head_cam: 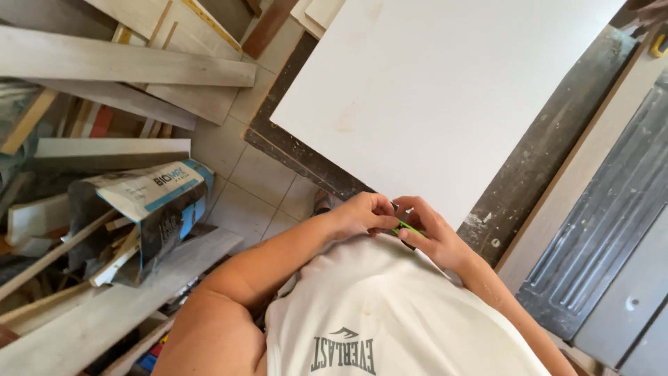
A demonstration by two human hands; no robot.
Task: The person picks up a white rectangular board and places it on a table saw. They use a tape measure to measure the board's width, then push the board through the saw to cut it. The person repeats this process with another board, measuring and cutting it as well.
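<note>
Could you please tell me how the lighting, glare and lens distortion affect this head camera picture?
In the head view, daylight washes out the white board to near glare; wide-angle distortion bends its edges and the planks at left; the hands are sharp but shade the small green object between them, and the scrap pile lies in dimmer light.

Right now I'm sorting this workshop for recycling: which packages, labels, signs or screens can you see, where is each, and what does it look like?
Paper sack: left of the person, among wood scraps on the floor; opened, crumpled, white and blue with a dark inner side, wood strips sticking out.
Shirt print: bottom centre, on the person's white shirt; dark grey lettering under a small emblem.
No signs or screens in view.
</note>
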